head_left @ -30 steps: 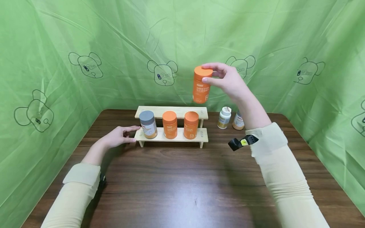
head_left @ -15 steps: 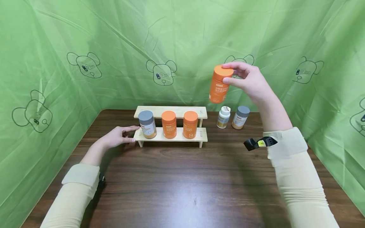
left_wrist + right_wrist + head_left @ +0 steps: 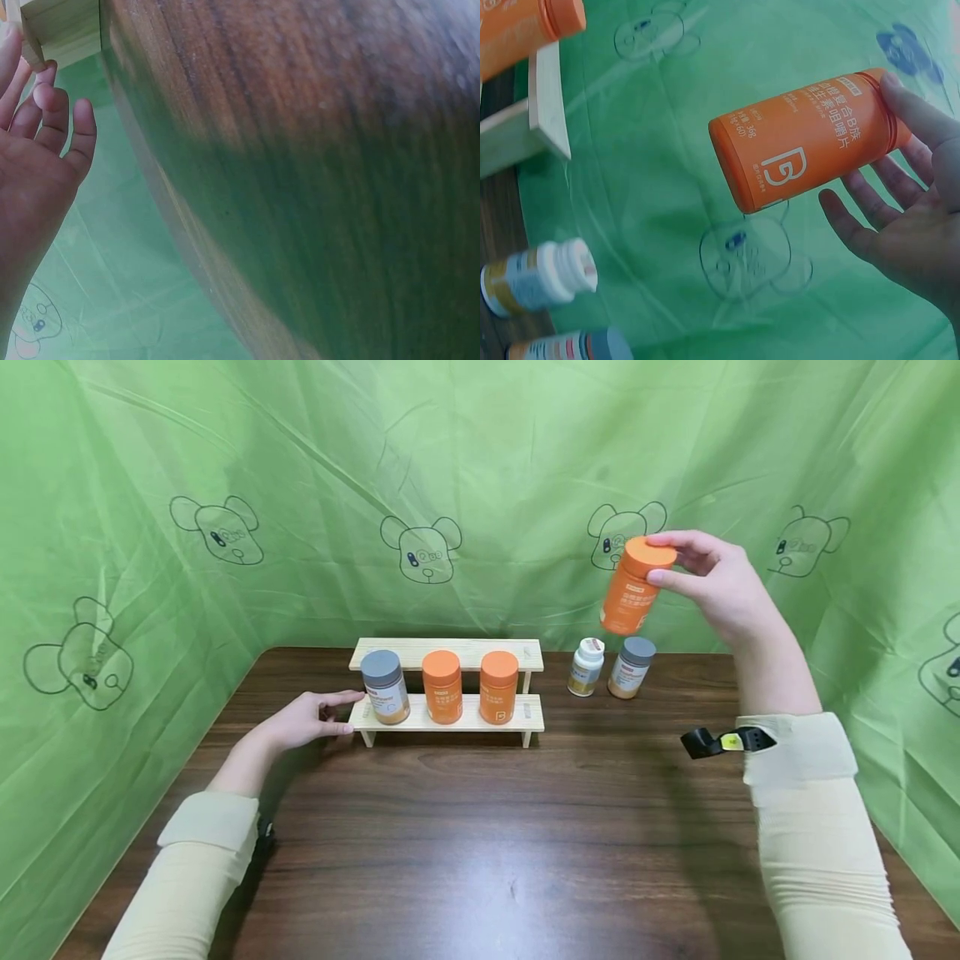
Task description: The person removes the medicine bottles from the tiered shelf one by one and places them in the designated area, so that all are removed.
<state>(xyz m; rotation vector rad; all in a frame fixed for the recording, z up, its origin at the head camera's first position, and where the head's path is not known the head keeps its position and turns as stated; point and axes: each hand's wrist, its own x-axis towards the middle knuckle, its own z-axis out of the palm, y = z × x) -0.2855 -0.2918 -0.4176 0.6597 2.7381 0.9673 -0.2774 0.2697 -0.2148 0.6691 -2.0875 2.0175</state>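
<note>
In the head view my right hand pinches an orange bottle by its lid, tilted and held in the air above a white bottle and a grey-lidded bottle. The right wrist view shows thumb and fingers at the lid end of that orange bottle. My left hand touches the left end of the wooden two-step rack, its thumb and fingertips at the lower shelf. On that shelf stand a grey-lidded bottle and two orange bottles.
The rack's upper shelf is behind the lower one. Brown wooden table spreads in front. A green cloth with mouse-like drawings hangs behind the table and along both sides.
My right hand has carried the orange bottle to the right, away from the rack, and the bottle tilts more. The grey-lidded bottle at the right came into full view. The left hand stays in place.
</note>
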